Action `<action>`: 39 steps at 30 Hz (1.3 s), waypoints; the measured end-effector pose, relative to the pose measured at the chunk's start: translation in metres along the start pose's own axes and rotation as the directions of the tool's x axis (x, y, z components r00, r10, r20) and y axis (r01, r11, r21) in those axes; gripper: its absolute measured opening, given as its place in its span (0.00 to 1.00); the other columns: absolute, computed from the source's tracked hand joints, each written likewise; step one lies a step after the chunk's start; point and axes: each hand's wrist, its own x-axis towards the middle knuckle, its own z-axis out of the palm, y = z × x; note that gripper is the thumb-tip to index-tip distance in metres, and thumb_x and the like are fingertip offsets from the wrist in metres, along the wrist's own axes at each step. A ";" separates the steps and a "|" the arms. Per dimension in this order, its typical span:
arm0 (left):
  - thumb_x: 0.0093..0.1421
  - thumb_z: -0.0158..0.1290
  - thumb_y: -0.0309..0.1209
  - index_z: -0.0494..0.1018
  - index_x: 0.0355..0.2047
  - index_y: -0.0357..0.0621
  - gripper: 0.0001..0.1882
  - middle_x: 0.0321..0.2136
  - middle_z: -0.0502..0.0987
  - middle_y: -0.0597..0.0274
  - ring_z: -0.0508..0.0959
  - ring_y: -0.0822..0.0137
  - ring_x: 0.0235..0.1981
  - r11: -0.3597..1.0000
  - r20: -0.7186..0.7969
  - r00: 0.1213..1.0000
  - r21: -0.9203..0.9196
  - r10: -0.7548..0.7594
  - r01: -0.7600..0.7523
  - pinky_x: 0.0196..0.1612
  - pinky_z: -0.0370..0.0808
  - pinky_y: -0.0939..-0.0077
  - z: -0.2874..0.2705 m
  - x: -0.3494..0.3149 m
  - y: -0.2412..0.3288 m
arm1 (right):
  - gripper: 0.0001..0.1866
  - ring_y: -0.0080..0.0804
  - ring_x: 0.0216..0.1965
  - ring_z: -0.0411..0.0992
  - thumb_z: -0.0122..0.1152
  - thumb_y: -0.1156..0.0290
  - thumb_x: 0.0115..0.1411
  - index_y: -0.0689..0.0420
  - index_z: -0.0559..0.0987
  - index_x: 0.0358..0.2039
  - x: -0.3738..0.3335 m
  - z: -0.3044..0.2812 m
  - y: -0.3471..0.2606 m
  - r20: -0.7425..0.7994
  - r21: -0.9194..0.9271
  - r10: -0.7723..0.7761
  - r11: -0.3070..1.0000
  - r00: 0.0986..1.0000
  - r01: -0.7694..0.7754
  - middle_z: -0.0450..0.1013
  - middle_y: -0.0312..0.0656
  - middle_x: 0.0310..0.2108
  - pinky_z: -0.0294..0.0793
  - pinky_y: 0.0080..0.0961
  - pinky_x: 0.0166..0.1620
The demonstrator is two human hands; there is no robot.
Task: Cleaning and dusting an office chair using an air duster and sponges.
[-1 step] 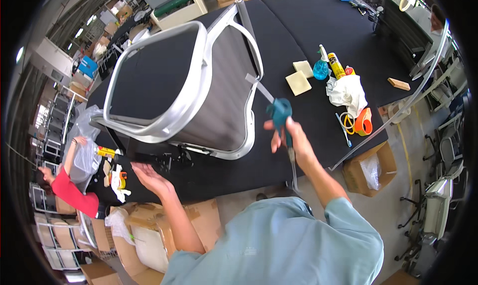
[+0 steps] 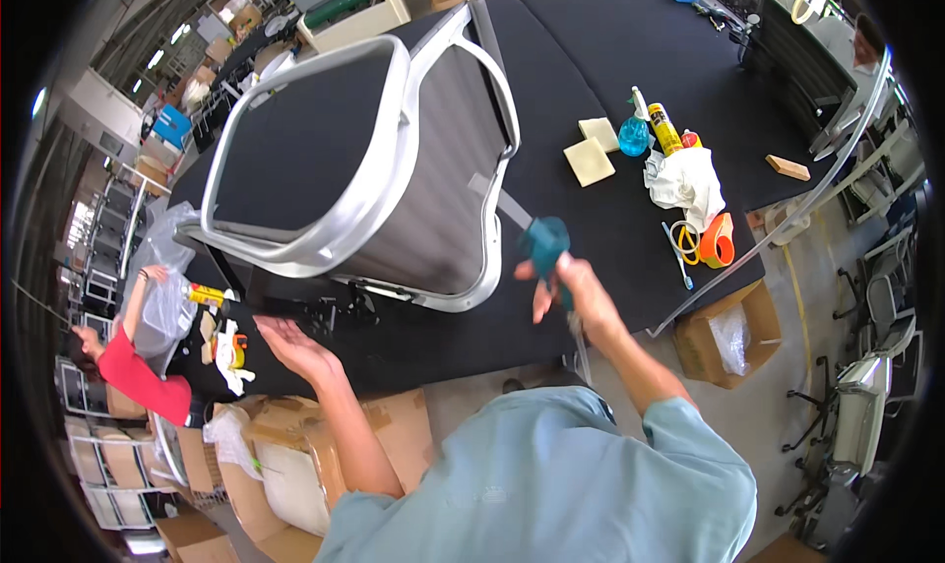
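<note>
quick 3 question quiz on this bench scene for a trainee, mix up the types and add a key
1. Fill the gap: the teal tool is in the person's ___ hand.
2. True or false: the left hand is clenched into a fist.
3. How many pale yellow pads lie on the black table near the spray bottle? (a) one, (b) two, (c) four

Key
1. Right; the right hand grips it.
2. False; it is open and holds nothing visible.
3. b
</note>
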 end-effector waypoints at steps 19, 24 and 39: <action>0.71 0.51 0.44 0.54 0.71 0.39 0.36 0.70 0.57 0.53 0.61 0.60 0.69 0.933 0.082 0.976 0.320 -0.202 0.166 0.70 0.57 0.60 -0.035 -0.121 -0.087 | 0.29 0.36 0.27 0.79 0.48 0.46 0.72 0.61 0.84 0.36 -0.122 -0.038 0.104 0.079 -0.788 0.649 0.506 0.756 -0.352 0.79 0.44 0.22 0.77 0.36 0.39; 0.67 0.58 0.39 0.71 0.60 0.38 0.26 0.59 0.73 0.50 0.74 0.56 0.59 0.773 0.511 0.676 0.619 -0.531 0.139 0.63 0.69 0.63 -0.090 -0.192 -0.170 | 0.28 0.26 0.25 0.77 0.44 0.49 0.74 0.61 0.84 0.47 -0.142 -0.090 0.106 -0.320 -0.281 0.516 0.749 0.794 -0.600 0.78 0.38 0.21 0.76 0.24 0.31; 0.65 0.58 0.43 0.75 0.57 0.41 0.25 0.59 0.73 0.48 0.72 0.51 0.60 0.730 0.787 0.460 0.586 -0.411 -0.352 0.63 0.68 0.59 -0.035 -0.224 -0.169 | 0.31 0.24 0.23 0.71 0.42 0.46 0.73 0.61 0.82 0.48 -0.207 -0.062 0.098 -0.529 -0.302 0.556 0.582 0.640 -0.755 0.80 0.38 0.26 0.71 0.24 0.22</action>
